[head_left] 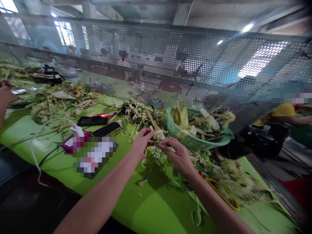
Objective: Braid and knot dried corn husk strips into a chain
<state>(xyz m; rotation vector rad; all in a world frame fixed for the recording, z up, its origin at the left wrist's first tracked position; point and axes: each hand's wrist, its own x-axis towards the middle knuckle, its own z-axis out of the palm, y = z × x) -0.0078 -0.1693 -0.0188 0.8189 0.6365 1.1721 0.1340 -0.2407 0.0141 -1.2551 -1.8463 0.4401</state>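
Observation:
Near the middle of the green table (131, 208), my left hand (143, 140) pinches a thin pale plant strip (159, 131). Close by on its right, my right hand (175, 152) has its fingers curled around green plant material; its exact shape is too small to tell. Shredded green and pale leaf strips (158, 154) hang and lie below both hands. Behind them is a heap of dried, curly plant pieces (138, 113). A green perforated basket (195, 141) holding dry husks (180, 117) stands to the right of my hands.
Two dark phones (92, 121) (106, 129), a magenta case (75, 141) and a white charger (77, 130) lie left. Yellow scissor handles (223, 195) lie right. A perforated metal screen (146, 58) runs behind. Another person's hand (6, 94) is far left; a yellow-sleeved person (286, 113) is right.

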